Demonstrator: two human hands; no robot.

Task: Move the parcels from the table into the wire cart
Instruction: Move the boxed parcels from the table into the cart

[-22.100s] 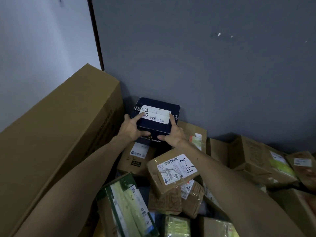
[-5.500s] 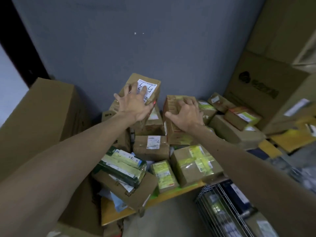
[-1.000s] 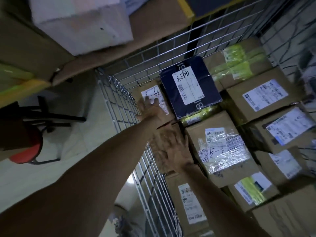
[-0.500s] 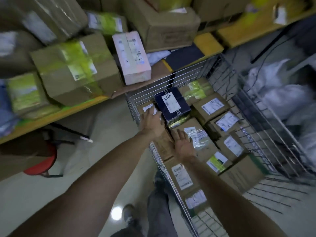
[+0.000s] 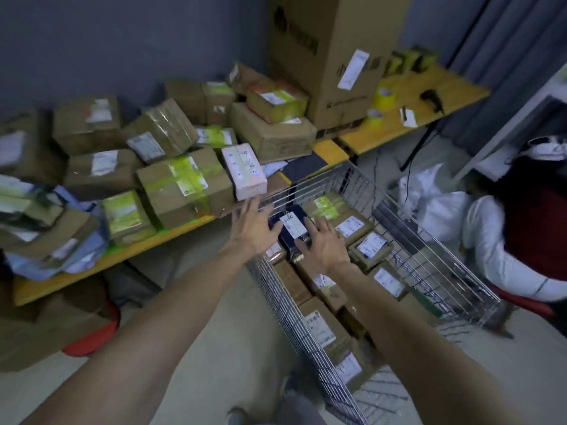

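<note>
Lying between left grip point(image 5: 256, 230) and right grip point(image 5: 322, 245), both spread empty: navy parcel point(image 5: 293, 231).

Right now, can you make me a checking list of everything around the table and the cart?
Surface: table crowded with parcels, only its yellow edge bare.
Job's things: many brown parcels and a pink-white box on the table; wire cart beside it, nearly full, with a dark blue box on top.
Clutter: tape rolls and a small black tool on the far table, beside a tall carton.
Hands: left hand and right hand open, holding nothing, over the cart's table end.
Cables: a thin dark cable seems to hang below the far table.
Surroundings: grey wall, curtain, red stool under the table, a person in white sleeves beside the cart.
</note>
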